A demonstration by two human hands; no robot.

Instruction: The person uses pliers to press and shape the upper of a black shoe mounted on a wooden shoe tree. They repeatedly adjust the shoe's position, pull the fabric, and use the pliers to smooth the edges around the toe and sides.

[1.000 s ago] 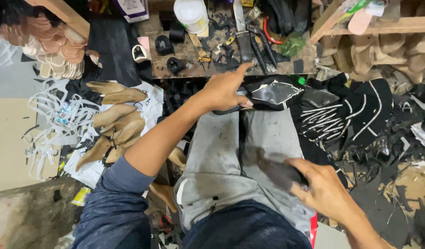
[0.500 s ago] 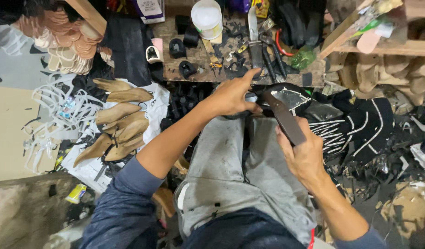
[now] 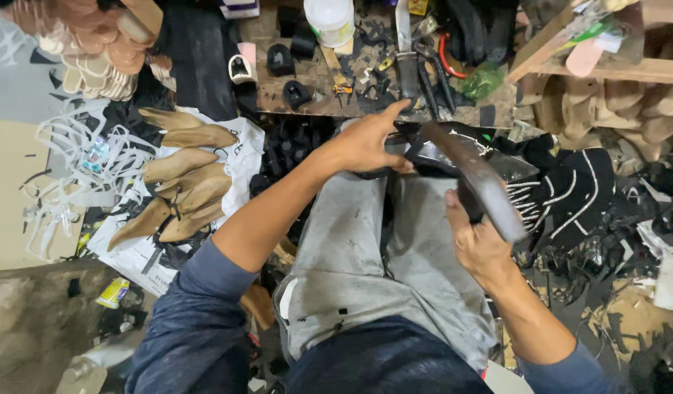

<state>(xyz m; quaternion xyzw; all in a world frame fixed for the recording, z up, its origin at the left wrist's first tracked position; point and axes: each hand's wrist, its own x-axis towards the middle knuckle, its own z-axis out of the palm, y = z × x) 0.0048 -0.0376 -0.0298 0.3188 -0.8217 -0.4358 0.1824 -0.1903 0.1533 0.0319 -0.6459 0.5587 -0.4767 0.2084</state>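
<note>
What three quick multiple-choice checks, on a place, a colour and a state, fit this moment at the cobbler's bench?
1. Where do the wooden shoe lasts lie?
A. on the white sheet left of the person's legs
B. on the shelf at the right
C. in the person's lap

2. What colour are the trousers?
A. red
B. grey
C. yellow

3. What is the right hand doing?
A. resting open on the knee
B. gripping a dark flat tool, raised
C. holding the white tub

Answers: 1 A, the lasts sit piled on the white sheet. 2 B, the cloth is plainly grey. 3 B, its fingers are closed on the tool while the left hand presses the dark piece on the knees.
</note>
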